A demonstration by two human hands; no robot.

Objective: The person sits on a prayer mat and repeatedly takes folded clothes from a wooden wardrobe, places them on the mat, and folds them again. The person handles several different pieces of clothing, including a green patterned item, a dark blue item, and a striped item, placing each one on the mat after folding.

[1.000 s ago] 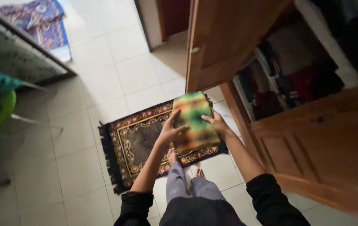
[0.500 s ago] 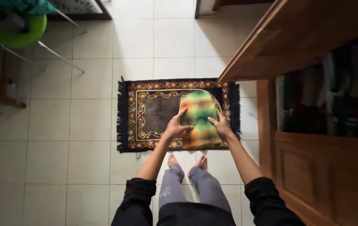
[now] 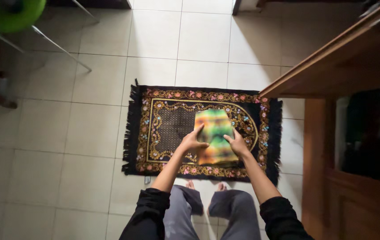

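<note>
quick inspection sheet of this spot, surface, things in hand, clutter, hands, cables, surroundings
surface: pale square-tiled floor, with a black fringed rug with a floral border lying flat on it
job's things: folded green, yellow and orange striped cloth, held over the rug
clutter: small dark object on the tile at the rug's near edge, too small to identify
hands: left hand and right hand each have a grip on one side of the cloth
cables: nothing seen
surroundings: brown wooden cabinet at right with its door open; green chair with metal legs at top left

Green-yellow-orange striped folded cloth (image 3: 214, 135), black floral-bordered rug (image 3: 163, 129), pale floor tiles (image 3: 87, 133)
</note>
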